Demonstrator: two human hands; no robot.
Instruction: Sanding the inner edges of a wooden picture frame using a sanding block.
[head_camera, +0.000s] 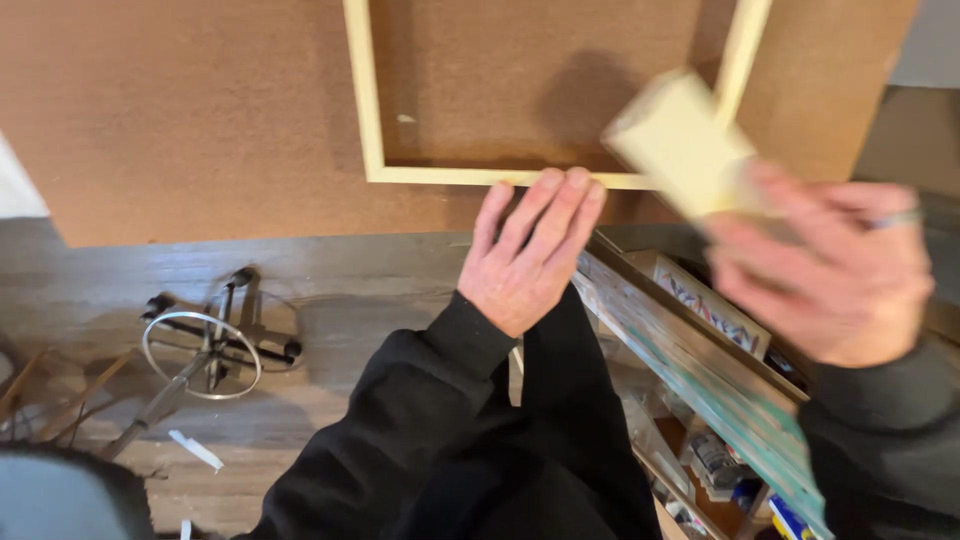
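Pale wooden rectangular frame (372, 120) is lying on the brown hardboard sheet (180, 120), with the left hand (525, 255) pressing flat, fingers spread, at its lower rail while the right hand (830, 270) is gripping a blurred pale wooden block (680, 145) above the rail, apparently for positioning.

We see a grey-brown wooden plank floor (330, 290) carrying a large brown hardboard sheet (200, 110), a round metal wire ring stand (205, 350) and a small white scrap (195, 450).
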